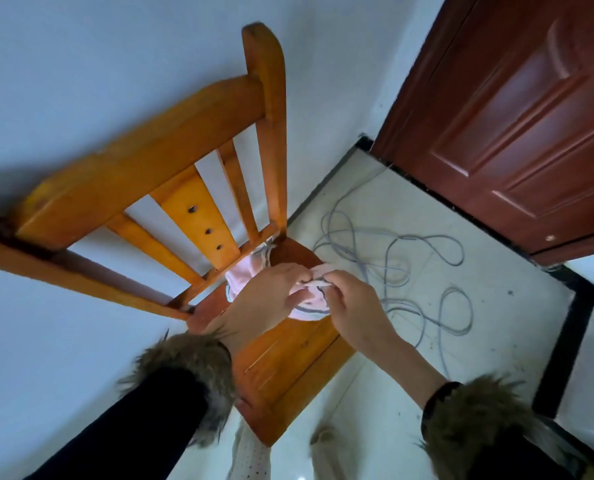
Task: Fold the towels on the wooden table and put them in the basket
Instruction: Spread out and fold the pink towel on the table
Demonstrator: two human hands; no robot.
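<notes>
Here, both hands meet over the seat of an orange-brown wooden chair, working a pale pink towel between them. The left hand curls its fingers into the soft cloth from the left, and the right hand pinches a bunched edge of the same cloth from the right, so the fabric gathers into a crumpled ridge between the two grips. The towel is thin and limp, with a dark grey stripe running along its hem; part of it hangs in a rounded fold below the fingers, and more pink cloth lies heaped against the lower rail of the chair back.

The chair has a smooth, varnished slatted back: narrow straight spindles on either side of a wider central splat pierced with three small holes. Its seat is a flat, darker reddish panel with visible grain.

Both sleeves are black, ending in shaggy brown fur cuffs.

On the pale, speckled tiled floor to the right, a thin grey cable sprawls in loose loops. Beyond it stands a glossy reddish-brown panelled door with raised mouldings, bordered below by a black threshold strip. The wall behind the chair is plain and pale.
</notes>
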